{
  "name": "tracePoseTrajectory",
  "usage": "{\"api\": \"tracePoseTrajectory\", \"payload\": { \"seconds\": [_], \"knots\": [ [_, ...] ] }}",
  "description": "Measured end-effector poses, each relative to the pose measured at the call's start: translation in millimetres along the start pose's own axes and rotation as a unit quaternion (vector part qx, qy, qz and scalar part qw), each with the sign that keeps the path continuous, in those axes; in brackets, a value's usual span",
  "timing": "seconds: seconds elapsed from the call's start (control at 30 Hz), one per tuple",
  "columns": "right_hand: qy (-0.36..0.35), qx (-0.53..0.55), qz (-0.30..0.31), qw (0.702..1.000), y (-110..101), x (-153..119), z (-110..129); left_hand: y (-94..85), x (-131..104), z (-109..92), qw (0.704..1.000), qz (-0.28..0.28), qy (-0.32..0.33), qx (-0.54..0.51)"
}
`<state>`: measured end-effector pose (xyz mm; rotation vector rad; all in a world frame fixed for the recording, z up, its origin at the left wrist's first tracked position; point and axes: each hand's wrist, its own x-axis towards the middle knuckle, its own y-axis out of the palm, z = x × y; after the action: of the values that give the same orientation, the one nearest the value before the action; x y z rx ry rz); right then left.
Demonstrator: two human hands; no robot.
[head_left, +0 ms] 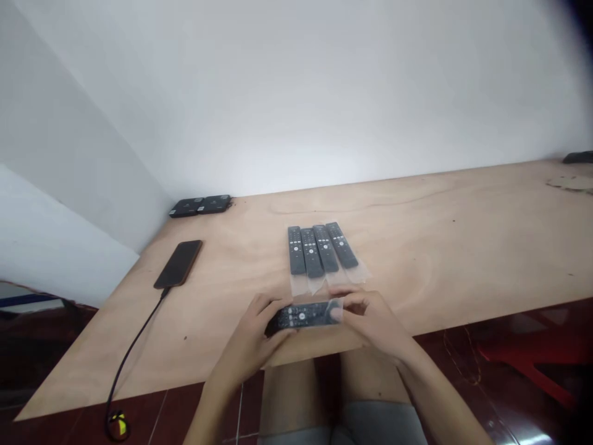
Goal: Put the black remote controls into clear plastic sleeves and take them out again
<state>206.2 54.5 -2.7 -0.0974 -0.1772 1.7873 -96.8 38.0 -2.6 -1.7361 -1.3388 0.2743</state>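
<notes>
A black remote control [309, 315] in a clear plastic sleeve lies sideways between my hands, above the table's near edge. My left hand [264, 324] grips its left end between thumb and fingers. At the other end, my right hand [364, 315] pinches the clear sleeve, the thumb over the remote's tip. Just beyond my hands, several more black remotes [311, 252] lie side by side on the table, their buttons facing up. Loose clear plastic [301, 284] sticks out from their near ends.
On the wooden table [231, 266], a phone [179, 264] with a black cable [134, 346] lies to the left. Two black boxes [200, 206] sit by the wall at the back left. A dark object [578, 157] is at the far right. Below right stands something red [523, 358].
</notes>
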Motion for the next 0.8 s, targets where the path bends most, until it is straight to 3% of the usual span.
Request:
{"api": "tracePoseTrajectory", "payload": {
  "seconds": [0.17, 0.27, 0.37, 0.6, 0.8],
  "knots": [
    [0.030, 0.008, -0.063, 0.998, -46.1, -14.2, -10.5, -7.6, 1.4, -0.8, 0.999, 0.010, -0.040, -0.007],
    [0.048, 0.016, -0.092, 0.994, -74.9, -27.1, -16.3, -8.2, 1.6, -1.4, 0.999, 0.021, -0.032, 0.001],
    [0.075, 0.015, -0.124, 0.989, -93.9, -38.1, -22.1, -7.5, 2.2, 3.5, 1.000, -0.002, -0.017, 0.014],
    [0.063, 0.017, -0.167, 0.984, -96.5, -42.8, -25.3, -22.4, 7.2, 38.3, 0.995, -0.014, 0.023, 0.093],
    [0.020, -0.072, -0.082, 0.994, -97.4, -38.7, -20.4, -38.5, 6.3, 52.9, 0.969, -0.102, 0.058, 0.216]
  ]
}}
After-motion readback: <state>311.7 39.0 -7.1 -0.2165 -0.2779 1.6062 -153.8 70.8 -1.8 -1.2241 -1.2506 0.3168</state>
